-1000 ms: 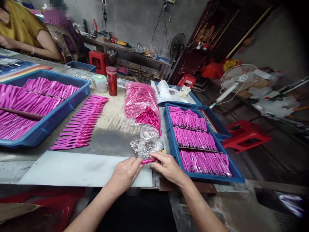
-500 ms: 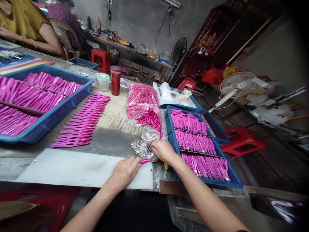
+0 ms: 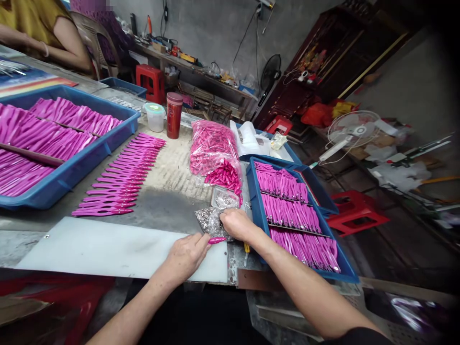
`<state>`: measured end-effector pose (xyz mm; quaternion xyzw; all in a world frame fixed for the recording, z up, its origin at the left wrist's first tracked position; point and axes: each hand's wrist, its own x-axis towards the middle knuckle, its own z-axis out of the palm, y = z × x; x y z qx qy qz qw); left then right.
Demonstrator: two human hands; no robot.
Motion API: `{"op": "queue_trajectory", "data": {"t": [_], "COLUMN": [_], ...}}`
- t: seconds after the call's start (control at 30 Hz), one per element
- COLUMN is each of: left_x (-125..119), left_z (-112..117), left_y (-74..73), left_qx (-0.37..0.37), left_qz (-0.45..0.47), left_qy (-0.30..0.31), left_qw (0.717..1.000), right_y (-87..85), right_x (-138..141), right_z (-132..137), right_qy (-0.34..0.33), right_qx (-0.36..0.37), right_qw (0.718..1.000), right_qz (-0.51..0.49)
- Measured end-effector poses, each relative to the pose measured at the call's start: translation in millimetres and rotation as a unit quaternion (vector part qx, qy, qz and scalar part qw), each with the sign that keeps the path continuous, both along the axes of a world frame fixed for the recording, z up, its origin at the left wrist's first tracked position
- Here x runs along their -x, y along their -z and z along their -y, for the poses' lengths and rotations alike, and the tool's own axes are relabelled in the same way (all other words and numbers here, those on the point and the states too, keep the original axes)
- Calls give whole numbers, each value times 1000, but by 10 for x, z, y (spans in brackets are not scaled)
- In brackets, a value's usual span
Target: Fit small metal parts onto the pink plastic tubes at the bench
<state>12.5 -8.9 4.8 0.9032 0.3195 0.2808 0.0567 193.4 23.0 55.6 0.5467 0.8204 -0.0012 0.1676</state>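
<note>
- At the near edge of the tabletop (image 3: 168, 211), just over the white board (image 3: 108, 249), I have the left hand (image 3: 189, 254) pinching a short magenta piece (image 3: 216, 240) between thumb and fingers, its free end pointing right
- Beside it, the right hand (image 3: 237, 224) is at the plastic bag of small silvery parts (image 3: 204, 221), fingers drawn together and curled down; the tips are hidden from me, so I cannot tell whether they hold a part
- Done so far, as I judge it: a neat slanting row of pink strips (image 3: 122, 177) lies on the tabletop, each seeming to have a darker magenta end like the piece I hold
- Not done, by the look of it: the held piece shows no strip joined to it, and plenty of loose magenta pieces (image 3: 224, 175) spill at the mouth of the big pink bag (image 3: 212, 141)
- To either side, the left blue tray (image 3: 89, 160) and the right blue tray (image 3: 254, 199) carry packed pink strips; the right ones show metallic-looking ends, but I cannot make out how finished either lot is
</note>
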Motion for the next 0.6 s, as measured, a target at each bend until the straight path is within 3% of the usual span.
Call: {"op": "queue_trajectory", "data": {"t": [0.6], "left_x": [-3], "left_z": [10], "left_y": [10], "left_qx": [12], "left_qz": [-18], "left_qy": [-11], "left_qw": [1000], "right_y": [-113], "right_x": [-118], "right_z": [36], "right_qy": [19], "right_qx": [23], "right_qw": [998], "right_qz": [-54]}}
